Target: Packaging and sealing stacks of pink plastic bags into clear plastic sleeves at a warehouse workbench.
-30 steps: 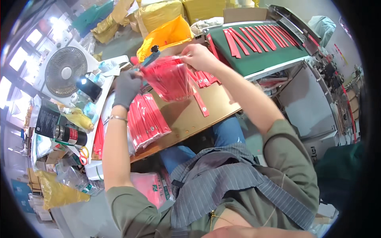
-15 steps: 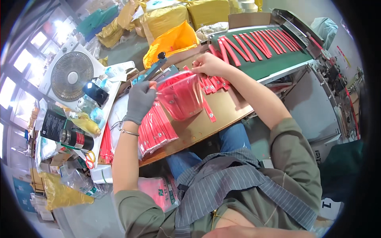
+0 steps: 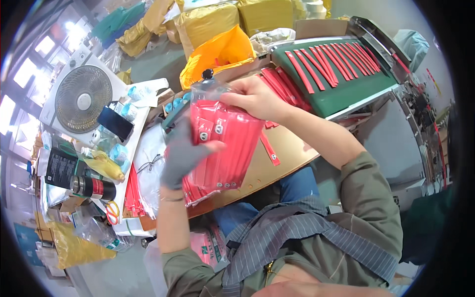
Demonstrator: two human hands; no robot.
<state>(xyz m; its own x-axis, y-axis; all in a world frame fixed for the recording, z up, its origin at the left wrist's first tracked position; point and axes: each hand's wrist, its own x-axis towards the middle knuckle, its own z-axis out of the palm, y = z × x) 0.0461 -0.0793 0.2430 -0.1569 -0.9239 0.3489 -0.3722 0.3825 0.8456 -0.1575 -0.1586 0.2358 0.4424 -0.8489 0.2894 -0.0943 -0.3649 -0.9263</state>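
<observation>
A clear plastic bag (image 3: 225, 148) packed with flat red strips that have white-and-black round marks at their ends hangs upright over the near side of the table. My right hand (image 3: 255, 99) pinches its clear upper edge. At the bag's left side is my left hand (image 3: 184, 157), in a grey glove and smeared by motion. Its bare thumb lies across the bag's front; the other fingers do not show clearly. Behind the bag, partly hidden, more red strips (image 3: 193, 193) lie at the table's edge. One loose red strip (image 3: 269, 150) rests on the brown tabletop (image 3: 292, 143).
Red strips (image 3: 341, 62) lie in a row on a green belt (image 3: 324, 101) at the far right. An orange bag (image 3: 217, 54) stands open beyond the table. To the left are a fan (image 3: 84, 94), a phone (image 3: 115, 121), a black flask (image 3: 94, 187) and orange-handled scissors (image 3: 113, 213).
The filled bag has come nearer and turned upright, its front facing me. My left hand has left the bag's top edge and moved down to its side. My right hand still grips the top.
</observation>
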